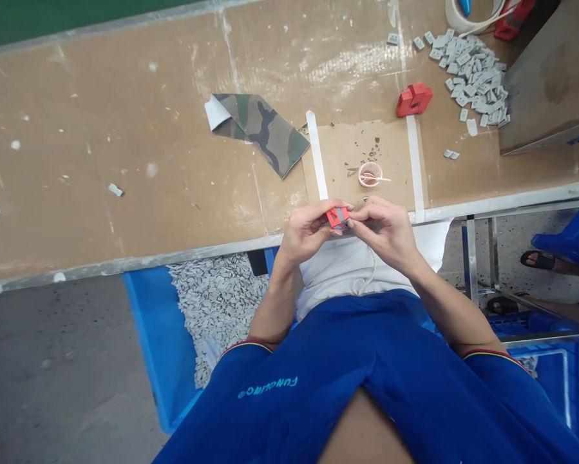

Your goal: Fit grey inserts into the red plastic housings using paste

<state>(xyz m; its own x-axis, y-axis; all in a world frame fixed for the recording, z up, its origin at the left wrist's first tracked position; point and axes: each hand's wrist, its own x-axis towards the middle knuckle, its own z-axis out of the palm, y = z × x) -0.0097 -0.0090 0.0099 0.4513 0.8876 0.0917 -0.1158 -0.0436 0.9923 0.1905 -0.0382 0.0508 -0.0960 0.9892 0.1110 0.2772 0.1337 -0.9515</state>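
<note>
My left hand (309,232) and my right hand (382,233) meet just over the table's front edge. Between their fingertips they both grip a small red plastic clamp (338,218) with a grey rubbery patch (341,216) on it. Beyond my hands stands a small clear cup (370,174) with a thin stick resting in it and brown residue inside. A second red clamp (413,98) lies further back. To its right spreads a loose heap of grey patches (470,74).
A camouflage fabric sheet (257,132) lies on the cardboard-covered table (125,129), left of white tape strips (415,161). A tape roll (467,13) sits back right. Below the table's edge, a blue crate (163,341) holds many grey pieces. Sandalled feet (538,260) show at right.
</note>
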